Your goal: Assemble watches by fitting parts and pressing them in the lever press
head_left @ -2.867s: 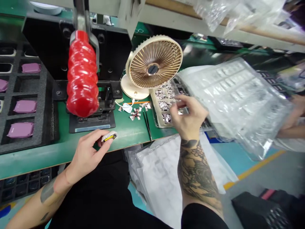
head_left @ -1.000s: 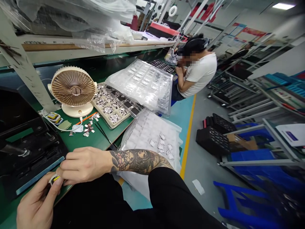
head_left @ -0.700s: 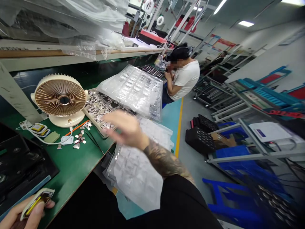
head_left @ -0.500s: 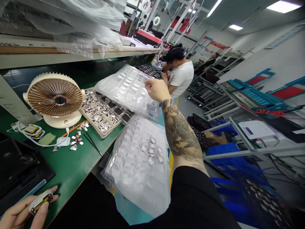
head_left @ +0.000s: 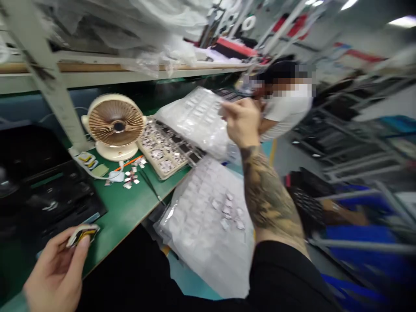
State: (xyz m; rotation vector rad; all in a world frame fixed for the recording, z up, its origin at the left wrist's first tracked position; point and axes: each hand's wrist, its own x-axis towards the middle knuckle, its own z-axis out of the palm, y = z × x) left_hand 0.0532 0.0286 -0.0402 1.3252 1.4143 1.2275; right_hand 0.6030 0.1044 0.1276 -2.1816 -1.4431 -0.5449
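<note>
Near edge of the tabletop: left hand pinches a white-and-yellow part between thumb and fingers. Just past it, a clear tray with a few small pieces hangs off the edge. Further out, right hand is raised at the corner of a tray stack — too blurred, cannot tell its grip. Behind on the left stands a fan.

Showing the fan standing at the back of the bench, left of the parts tray, the blister stack overlapping that tray's right end, another blister sheet lying below the front edge.
</note>
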